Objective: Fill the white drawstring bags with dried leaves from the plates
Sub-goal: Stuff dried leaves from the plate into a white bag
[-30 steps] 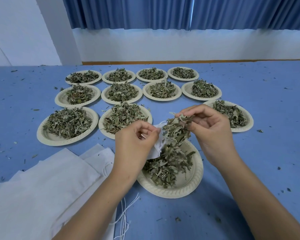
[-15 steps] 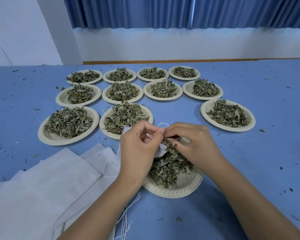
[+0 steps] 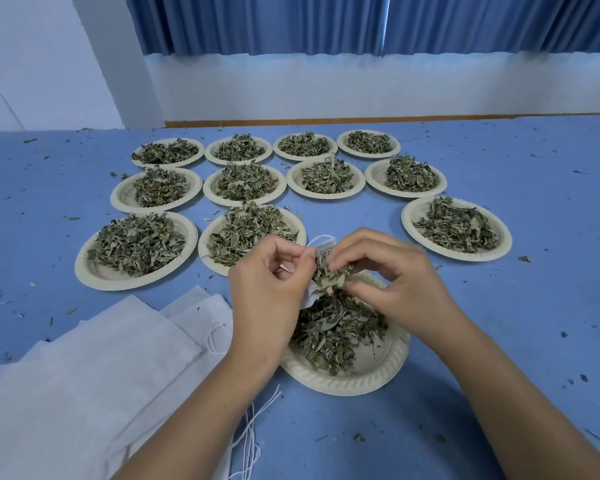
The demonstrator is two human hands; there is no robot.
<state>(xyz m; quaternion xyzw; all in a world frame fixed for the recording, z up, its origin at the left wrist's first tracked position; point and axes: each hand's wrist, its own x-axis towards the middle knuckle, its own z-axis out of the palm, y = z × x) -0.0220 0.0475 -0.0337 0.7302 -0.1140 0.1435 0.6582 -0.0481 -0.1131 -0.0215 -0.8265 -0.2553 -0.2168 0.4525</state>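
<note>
Above the nearest plate (image 3: 378, 375), the white drawstring bag (image 3: 311, 297) hangs mouth-up, its length mostly hidden. The left hand (image 3: 267, 289) pinches its rim; the right hand (image 3: 392, 285), fingers curled, grips a clump of dried leaves (image 3: 329, 277) at the mouth.

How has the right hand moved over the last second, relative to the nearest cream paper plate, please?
Yes: the right hand has dropped lower and toward the left hand, closer above the nearest cream paper plate.

Blue pleated curtains (image 3: 361, 22) above a white wall (image 3: 326, 84), wooden baseboard (image 3: 361, 120), blue surface (image 3: 534, 161).
</note>
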